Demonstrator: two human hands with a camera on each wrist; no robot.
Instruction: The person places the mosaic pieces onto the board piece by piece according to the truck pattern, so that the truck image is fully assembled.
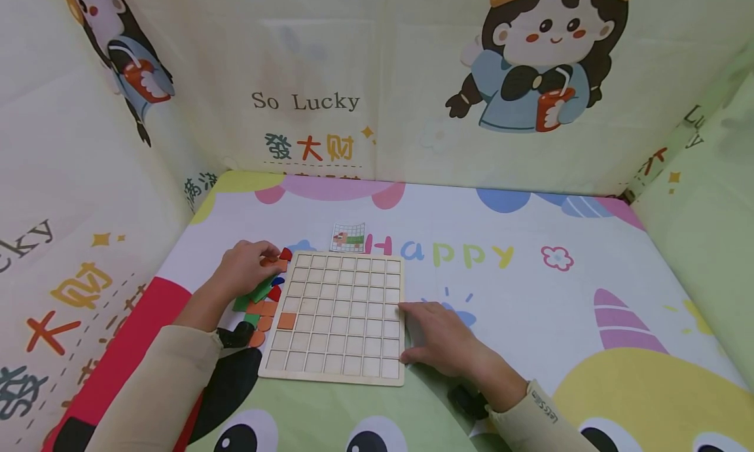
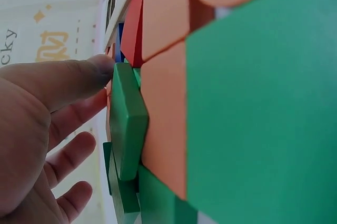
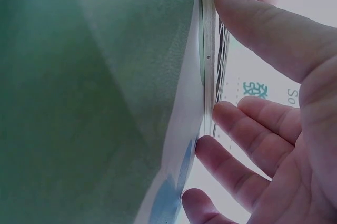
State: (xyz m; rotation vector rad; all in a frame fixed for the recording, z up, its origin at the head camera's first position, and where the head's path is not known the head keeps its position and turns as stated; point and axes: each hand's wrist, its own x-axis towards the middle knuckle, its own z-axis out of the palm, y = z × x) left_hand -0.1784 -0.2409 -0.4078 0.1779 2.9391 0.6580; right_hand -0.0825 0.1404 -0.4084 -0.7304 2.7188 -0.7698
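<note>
Wooden grid board (image 1: 350,326), between both hands. Left hand (image 1: 246,267): fingertips at an orange piece (image 1: 283,265) beside board's left edge; pinched or merely touched, can't tell. Right hand (image 1: 438,337): thumb and fingers apart, against its right edge. Orange square (image 1: 287,320) in its left column; patterned card (image 1: 347,237) past its far edge. Best: lift pieces by their sides, lower flat, board braced.

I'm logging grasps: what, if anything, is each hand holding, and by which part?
The left hand has its fingertips at an orange piece; a pinch cannot be confirmed. The right hand only touches the grid board along its right edge, not gripping it.
</note>
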